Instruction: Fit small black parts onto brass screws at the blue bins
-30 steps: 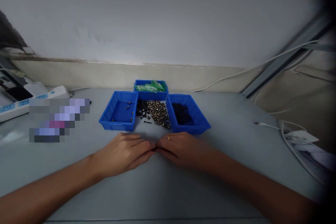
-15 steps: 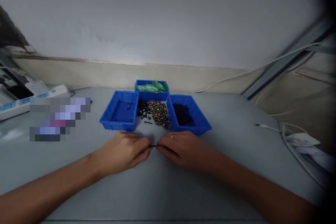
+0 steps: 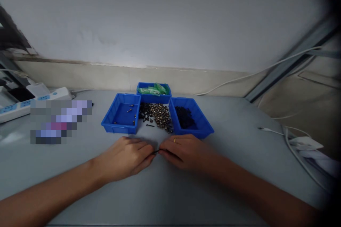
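Observation:
My left hand and my right hand meet above the grey table, fingertips almost touching. Between them they pinch a thin black screw, one end in each hand; most of it is hidden by the fingers. Just beyond lies a loose black screw. Behind that is a pile of brass-coloured screws, with black screws heaped along its left side. A blue bin at left has a few brass-coloured screws in it. The right blue bin contains many small black pieces.
At the back, a third blue bin holds green plastic packets. To the left are a white power strip and a blurred-out object. White cables lie at the right, near a slanted metal beam.
Both hands have shifted slightly down in view and closer together, still pinching the black screw. Less of it shows, and it now looks slightly tilted.

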Motion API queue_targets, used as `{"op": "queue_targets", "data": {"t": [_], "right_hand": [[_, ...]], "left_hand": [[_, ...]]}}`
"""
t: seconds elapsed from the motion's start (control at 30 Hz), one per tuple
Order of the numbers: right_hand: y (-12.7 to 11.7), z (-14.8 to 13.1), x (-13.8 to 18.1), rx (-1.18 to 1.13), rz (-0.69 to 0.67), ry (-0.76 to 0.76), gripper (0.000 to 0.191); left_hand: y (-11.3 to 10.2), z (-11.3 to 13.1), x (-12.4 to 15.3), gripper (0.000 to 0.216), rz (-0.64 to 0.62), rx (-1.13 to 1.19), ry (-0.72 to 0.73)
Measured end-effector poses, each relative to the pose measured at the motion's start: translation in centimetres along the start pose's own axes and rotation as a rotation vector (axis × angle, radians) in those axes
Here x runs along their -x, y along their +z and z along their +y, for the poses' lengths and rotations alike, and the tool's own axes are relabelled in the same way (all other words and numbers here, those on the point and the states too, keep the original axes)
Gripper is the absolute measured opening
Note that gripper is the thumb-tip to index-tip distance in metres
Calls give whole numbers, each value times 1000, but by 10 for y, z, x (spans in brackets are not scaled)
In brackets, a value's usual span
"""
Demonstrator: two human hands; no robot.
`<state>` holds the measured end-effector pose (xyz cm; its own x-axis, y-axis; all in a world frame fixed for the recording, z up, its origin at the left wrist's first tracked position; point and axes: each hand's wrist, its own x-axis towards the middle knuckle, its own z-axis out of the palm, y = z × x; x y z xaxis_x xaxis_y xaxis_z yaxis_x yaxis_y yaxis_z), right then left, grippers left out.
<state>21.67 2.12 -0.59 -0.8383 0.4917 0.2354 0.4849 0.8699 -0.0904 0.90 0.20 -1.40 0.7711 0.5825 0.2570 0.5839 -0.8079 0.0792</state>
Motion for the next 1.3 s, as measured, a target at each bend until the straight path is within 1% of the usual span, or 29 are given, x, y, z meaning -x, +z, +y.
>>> {"op": "queue_targets", "data": {"t": [0.17,0.27,0.47,0.6,0.73,0.83,0.93,1.1,1.2,1.3], "right_hand": [[-1,0,-1,-6,-22,1,23],[-2,0,-2,-18,-34,10,22],[-2,-2,-1,-20,-5,13,26],[-2,-2,-1,-20,-25,20,27],[0,-1,-1,-43,-60,26,24],[1,-1,-1,-103,-73,31,21],[2,-2,-3,-167,-106,37,20],[4,-2,-3,-198,-132,50,20],[7,-1,-2,-233,-115,40,22],[7,0,0,-236,-57,21,23]], "left_hand": [[-2,-1,-1,21,-5,45,-50],[-2,-2,0,20,-12,53,-54],[-1,-1,0,15,-12,80,-95],[-3,0,-1,9,-12,89,-117],[-4,0,0,7,-14,91,-127],[-4,0,1,11,29,105,-104],[-4,0,2,15,69,135,-41],[-5,0,0,21,63,120,52],[-6,0,0,20,54,136,60],[-8,2,1,17,49,174,64]]}}
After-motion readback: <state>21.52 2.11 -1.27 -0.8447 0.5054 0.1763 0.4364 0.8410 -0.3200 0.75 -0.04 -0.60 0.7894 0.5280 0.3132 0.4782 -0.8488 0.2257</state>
